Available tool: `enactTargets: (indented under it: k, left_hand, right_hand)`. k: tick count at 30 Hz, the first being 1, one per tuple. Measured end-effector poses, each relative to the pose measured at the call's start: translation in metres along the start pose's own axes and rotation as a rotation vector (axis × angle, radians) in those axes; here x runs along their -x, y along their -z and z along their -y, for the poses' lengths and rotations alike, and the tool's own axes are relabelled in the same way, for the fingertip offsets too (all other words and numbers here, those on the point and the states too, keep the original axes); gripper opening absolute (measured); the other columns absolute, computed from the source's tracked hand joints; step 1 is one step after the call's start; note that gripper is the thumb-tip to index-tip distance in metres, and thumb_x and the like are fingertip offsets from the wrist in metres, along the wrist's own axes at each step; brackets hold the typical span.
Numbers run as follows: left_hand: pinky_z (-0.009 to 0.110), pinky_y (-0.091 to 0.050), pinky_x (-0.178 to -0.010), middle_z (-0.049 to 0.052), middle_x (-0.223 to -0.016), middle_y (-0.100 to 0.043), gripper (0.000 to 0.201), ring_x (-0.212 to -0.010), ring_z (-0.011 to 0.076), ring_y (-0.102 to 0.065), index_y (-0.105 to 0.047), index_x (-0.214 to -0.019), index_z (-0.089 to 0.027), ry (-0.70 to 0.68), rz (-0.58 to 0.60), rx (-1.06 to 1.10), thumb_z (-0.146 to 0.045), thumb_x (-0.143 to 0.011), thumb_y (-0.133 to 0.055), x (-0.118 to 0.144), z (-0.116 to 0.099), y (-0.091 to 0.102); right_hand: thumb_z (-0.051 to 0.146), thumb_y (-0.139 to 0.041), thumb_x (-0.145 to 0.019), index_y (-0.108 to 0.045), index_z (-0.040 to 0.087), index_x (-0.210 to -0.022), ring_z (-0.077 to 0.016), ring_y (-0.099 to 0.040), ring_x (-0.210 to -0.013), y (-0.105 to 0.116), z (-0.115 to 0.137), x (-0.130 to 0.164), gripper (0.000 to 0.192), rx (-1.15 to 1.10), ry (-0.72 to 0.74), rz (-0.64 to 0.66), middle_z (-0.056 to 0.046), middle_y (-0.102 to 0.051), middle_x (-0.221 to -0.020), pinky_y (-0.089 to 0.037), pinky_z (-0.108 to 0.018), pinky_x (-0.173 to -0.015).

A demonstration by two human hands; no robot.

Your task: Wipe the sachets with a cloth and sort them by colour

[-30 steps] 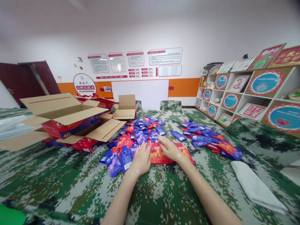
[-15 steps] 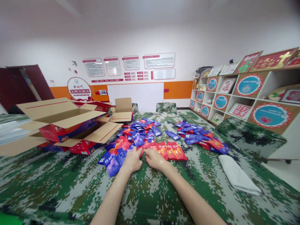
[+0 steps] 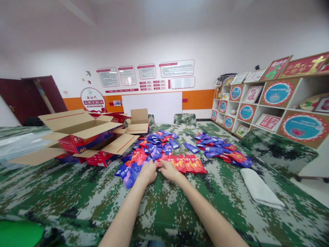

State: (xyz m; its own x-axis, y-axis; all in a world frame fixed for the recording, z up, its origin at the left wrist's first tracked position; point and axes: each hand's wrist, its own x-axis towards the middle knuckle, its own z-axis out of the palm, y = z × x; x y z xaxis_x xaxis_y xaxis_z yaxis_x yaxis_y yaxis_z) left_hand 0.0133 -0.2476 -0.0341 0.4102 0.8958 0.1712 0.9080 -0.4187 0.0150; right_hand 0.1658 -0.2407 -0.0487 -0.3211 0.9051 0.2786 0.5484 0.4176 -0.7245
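Both hands lay side by side mid-tabletop (image 3: pixel 180 209). The left hand (image 3: pixel 148 172), fingers curled, touched the purple packets (image 3: pixel 130 174); the right hand (image 3: pixel 168 169), fingers bent, pressed the red packets (image 3: pixel 189 163) fanned just right of it. Whether either pinched one could not be told.

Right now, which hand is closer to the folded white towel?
Right. The right hand lies on the red packets, on the white towel's side; the left hand is beside it, farther away.
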Motion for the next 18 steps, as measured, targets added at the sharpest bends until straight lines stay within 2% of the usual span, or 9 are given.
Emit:
enactTargets:
  k: [2,6,9,12,14,18]
  left_hand:
    - [0.035,-0.040,-0.086,0.014,-0.109,-0.052,0.035,-0.100,0.0244,-0.054,-0.048,-0.115,-0.013,0.019,-0.035,0.003,-0.011,-0.080,-0.041,0.003,0.002,0.001]
    - [0.031,-0.040,-0.088,0.011,-0.106,-0.054,0.032,-0.103,0.0207,-0.052,-0.053,-0.105,-0.015,0.047,-0.113,0.036,-0.003,-0.081,-0.035,0.010,0.004,0.011]
    - [0.030,-0.042,-0.086,0.009,-0.101,-0.056,0.029,-0.098,0.0198,-0.054,-0.056,-0.097,-0.016,0.034,-0.195,0.104,-0.003,-0.081,-0.036,0.015,-0.006,0.023]
    - [0.031,-0.042,-0.086,0.008,-0.099,-0.055,0.027,-0.095,0.0188,-0.054,-0.057,-0.093,-0.017,-0.055,-0.267,0.189,-0.004,-0.082,-0.035,0.017,-0.027,0.036]
    - [0.032,-0.042,-0.089,0.008,-0.102,-0.054,0.028,-0.099,0.0188,-0.053,-0.057,-0.095,-0.018,-0.130,-0.307,0.256,-0.005,-0.083,-0.035,0.015,-0.048,0.042]
    - [0.034,-0.040,-0.096,0.006,-0.116,-0.049,0.031,-0.111,0.0194,-0.047,-0.053,-0.105,-0.021,-0.280,-0.328,0.414,-0.006,-0.081,-0.040,0.005,-0.097,0.044]
  right_hand:
    - [0.009,-0.049,-0.070,-0.057,0.016,-0.106,-0.0163,-0.062,-0.077,-0.001,-0.002,-0.001,0.037,-0.024,-0.034,-0.015,-0.004,-0.068,-0.088,-0.044,-0.024,-0.067]
    - [0.017,-0.048,-0.077,-0.054,0.016,-0.109,-0.0148,-0.062,-0.067,-0.005,0.001,0.000,0.033,-0.140,-0.067,-0.006,-0.001,-0.065,-0.073,-0.044,-0.023,-0.060]
    - [0.030,-0.043,-0.084,-0.052,0.017,-0.110,-0.0156,-0.063,-0.070,-0.006,0.010,-0.001,0.031,-0.336,-0.101,-0.062,-0.001,-0.064,-0.078,-0.046,-0.025,-0.062]
    - [0.037,-0.046,-0.082,-0.057,0.016,-0.101,-0.0179,-0.060,-0.081,0.003,0.017,-0.002,0.030,-0.350,-0.121,-0.223,-0.004,-0.064,-0.087,-0.046,-0.028,-0.070]
    - [0.038,-0.047,-0.080,-0.059,0.016,-0.091,-0.0180,-0.057,-0.082,0.016,0.018,0.002,0.027,-0.361,-0.123,-0.291,-0.004,-0.064,-0.084,-0.046,-0.027,-0.071]
    - [0.035,-0.048,-0.076,-0.062,0.014,-0.082,-0.0153,-0.057,-0.068,0.057,0.004,0.021,0.026,-0.562,-0.116,-0.308,-0.003,-0.064,-0.075,-0.045,-0.024,-0.061]
